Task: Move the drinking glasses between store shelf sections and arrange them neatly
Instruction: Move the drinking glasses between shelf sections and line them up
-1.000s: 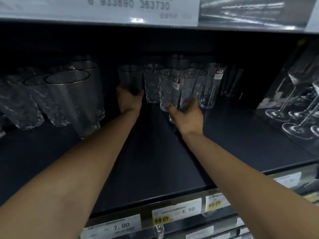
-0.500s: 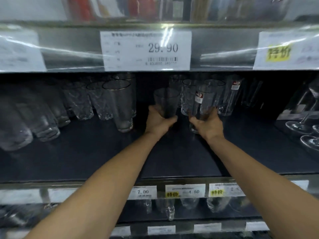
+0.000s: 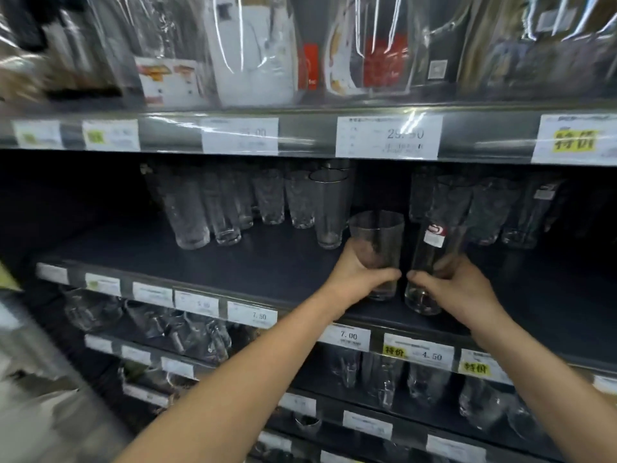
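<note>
Clear smooth glass tumblers (image 3: 377,248), matt dark shelf (image 3: 267,262), glossy plastic-covered paper price tags (image 3: 387,137).

Left hand (image 3: 359,279) grips a plain glass (image 3: 377,248); right hand (image 3: 457,289) grips a labelled glass (image 3: 430,262) above the dark shelf (image 3: 267,262).

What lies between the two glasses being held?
Nothing. In the head view, only a strip of dark shelf shows between the plain glass in the left hand and the stickered glass in the right hand.
</note>
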The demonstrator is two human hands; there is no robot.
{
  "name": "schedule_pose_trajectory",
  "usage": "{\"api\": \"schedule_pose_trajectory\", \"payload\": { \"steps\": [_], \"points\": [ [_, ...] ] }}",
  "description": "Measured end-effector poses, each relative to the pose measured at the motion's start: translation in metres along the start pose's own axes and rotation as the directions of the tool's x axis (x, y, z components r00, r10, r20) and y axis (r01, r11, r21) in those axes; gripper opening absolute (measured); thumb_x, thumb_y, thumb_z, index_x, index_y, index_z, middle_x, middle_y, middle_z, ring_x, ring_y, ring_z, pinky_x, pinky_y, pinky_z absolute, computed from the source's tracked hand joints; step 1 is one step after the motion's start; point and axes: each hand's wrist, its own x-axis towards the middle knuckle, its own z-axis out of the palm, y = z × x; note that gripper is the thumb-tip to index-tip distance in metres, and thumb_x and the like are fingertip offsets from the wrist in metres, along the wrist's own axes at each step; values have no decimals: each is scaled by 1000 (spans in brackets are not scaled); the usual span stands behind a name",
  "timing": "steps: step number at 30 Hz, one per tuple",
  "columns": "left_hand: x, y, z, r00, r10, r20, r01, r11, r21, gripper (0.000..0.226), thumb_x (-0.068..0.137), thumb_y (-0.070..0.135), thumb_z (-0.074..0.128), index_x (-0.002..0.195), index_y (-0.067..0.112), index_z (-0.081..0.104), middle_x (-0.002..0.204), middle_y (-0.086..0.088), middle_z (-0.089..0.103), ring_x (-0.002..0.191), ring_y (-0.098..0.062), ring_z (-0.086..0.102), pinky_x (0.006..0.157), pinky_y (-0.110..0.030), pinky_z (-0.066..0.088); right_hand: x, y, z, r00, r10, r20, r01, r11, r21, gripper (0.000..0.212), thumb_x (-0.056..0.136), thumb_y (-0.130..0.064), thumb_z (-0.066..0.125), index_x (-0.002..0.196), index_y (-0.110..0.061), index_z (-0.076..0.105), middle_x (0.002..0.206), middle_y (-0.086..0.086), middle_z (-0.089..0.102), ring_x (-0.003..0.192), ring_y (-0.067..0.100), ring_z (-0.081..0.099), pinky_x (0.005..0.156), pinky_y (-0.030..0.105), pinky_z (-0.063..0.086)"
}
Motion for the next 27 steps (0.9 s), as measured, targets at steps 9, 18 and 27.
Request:
{"api": "schedule_pose_trajectory", "payload": {
  "steps": [9,18,27],
  "points": [
    [-92,13,-100,958,16,-287,-91,964,-251,49,80,17,79,120,29,52,100,0,71,79,-13,72,72,-23,56,-49,-49,48,969,-104,226,-35,843,537,25,85,-21,73,107,-25,60,97,3,72,90,23,70,72,37,54],
    [-171,10,-194,834,-10,-551,-162,951,-263,63,62,57,77,115,31,55,89,-11,75,68,-25,71,72,-39,57,-99,-122,132,851,-254,460,-201,651,732,51,72,-45,80,110,-17,63,82,7,70,62,24,67,56,37,58],
    [-188,-21,-297,828,-21,-561,-124,968,-220,99,56,84,68,124,14,52,91,-22,72,72,-33,70,103,-64,40,-128,-183,232,809,-334,483,-140,688,712,66,58,-51,76,111,-16,61,82,11,70,65,29,68,58,39,55]
  ]
}}
